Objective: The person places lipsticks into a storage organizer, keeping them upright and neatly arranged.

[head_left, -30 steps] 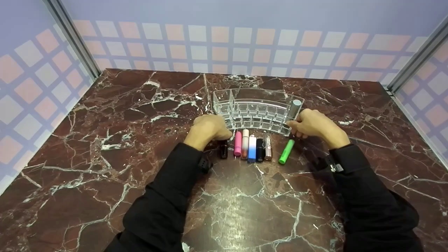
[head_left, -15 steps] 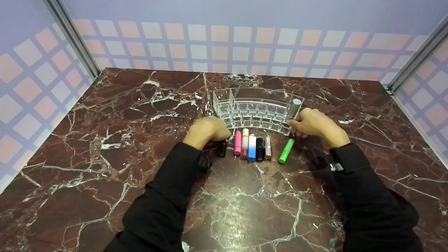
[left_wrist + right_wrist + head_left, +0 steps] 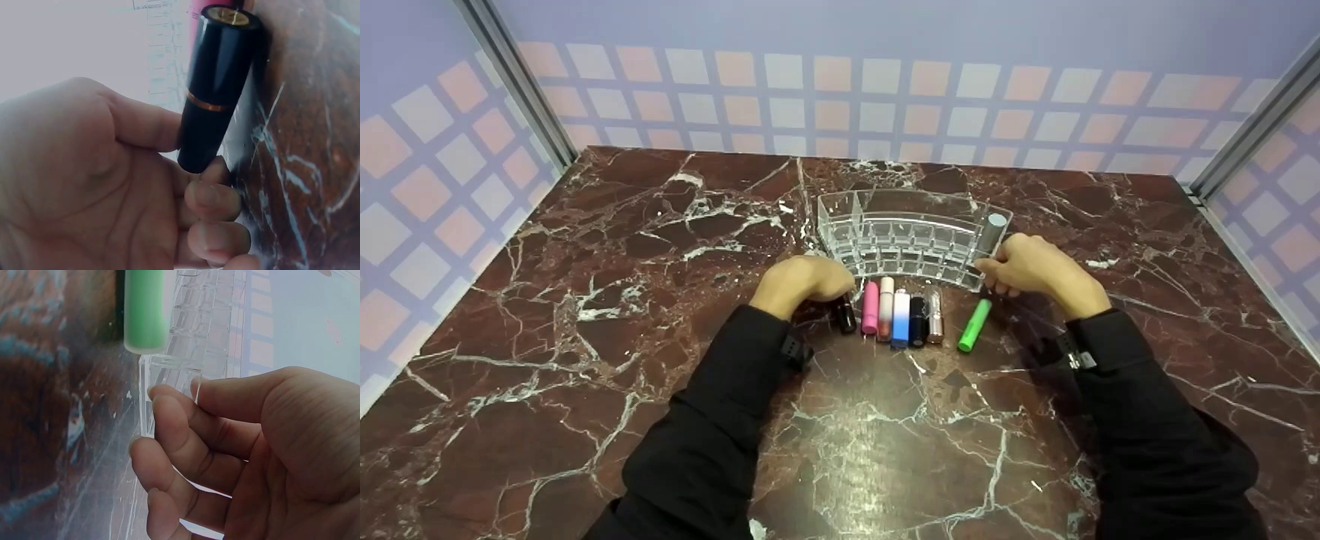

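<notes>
My left hand pinches a black lipstick tube with a thin gold band and a gold-coloured end. In the left wrist view the thumb lies along its side and the other fingers curl below it. A clear acrylic makeup organizer with stepped compartments stands behind a row of cosmetics. My right hand grips the organizer's right front corner, thumb on one side of the wall and fingertips on the other. Just in front of that hand lies a bright green tube.
Between the hands lie a pink tube, a white-and-red lip gloss, a blue-and-white tube, a black tube and a rose-gold tube. A grey cylinder stands in the organizer's right compartment. Tiled panels border the marble-patterned table.
The black lipstick in my left hand has swung in angle, its near end shifting left and then right. My right hand stays at the organizer's corner.
</notes>
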`<act>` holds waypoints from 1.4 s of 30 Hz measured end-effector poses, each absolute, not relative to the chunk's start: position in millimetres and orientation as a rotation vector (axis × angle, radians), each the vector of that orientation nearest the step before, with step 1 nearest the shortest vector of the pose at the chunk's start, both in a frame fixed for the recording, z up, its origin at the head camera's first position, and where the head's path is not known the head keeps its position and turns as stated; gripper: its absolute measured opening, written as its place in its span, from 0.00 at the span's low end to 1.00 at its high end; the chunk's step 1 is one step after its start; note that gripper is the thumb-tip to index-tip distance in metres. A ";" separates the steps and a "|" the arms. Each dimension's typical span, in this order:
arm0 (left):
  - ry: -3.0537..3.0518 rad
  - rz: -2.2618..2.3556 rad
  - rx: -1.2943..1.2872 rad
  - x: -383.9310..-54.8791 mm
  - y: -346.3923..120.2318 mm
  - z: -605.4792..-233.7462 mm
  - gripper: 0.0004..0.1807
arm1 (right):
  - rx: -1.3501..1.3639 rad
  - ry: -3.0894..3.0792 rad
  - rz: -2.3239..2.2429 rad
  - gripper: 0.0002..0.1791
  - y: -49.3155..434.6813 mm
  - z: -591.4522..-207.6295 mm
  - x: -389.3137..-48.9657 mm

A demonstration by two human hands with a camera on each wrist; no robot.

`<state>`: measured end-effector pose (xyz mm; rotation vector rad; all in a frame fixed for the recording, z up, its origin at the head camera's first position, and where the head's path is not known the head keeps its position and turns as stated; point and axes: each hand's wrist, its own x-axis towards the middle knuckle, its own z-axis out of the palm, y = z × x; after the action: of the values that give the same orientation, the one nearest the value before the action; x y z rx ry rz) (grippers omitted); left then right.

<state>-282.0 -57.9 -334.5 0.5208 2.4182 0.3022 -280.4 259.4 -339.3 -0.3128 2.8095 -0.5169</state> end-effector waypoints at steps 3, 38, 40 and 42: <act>2.417 0.316 0.505 -281.1 -58.4 -334.0 0.11 | -0.319 2.808 -0.521 0.23 259.6 -339.6 -280.5; 2.595 0.653 0.424 -279.2 -49.6 -329.7 0.30 | -0.380 2.849 -0.541 0.28 259.9 -312.2 -265.6; 2.594 0.712 0.495 -279.7 -48.7 -329.3 0.32 | -0.416 2.869 -0.571 0.28 258.5 -308.0 -262.9; 2.574 0.773 0.578 -279.6 -47.9 -328.9 0.32 | -0.454 2.886 -0.605 0.27 256.3 -305.1 -260.8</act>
<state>-279.6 -47.9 -328.9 0.5780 2.5739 0.7734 -260.8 256.3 -305.1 -0.4545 2.8859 -0.6053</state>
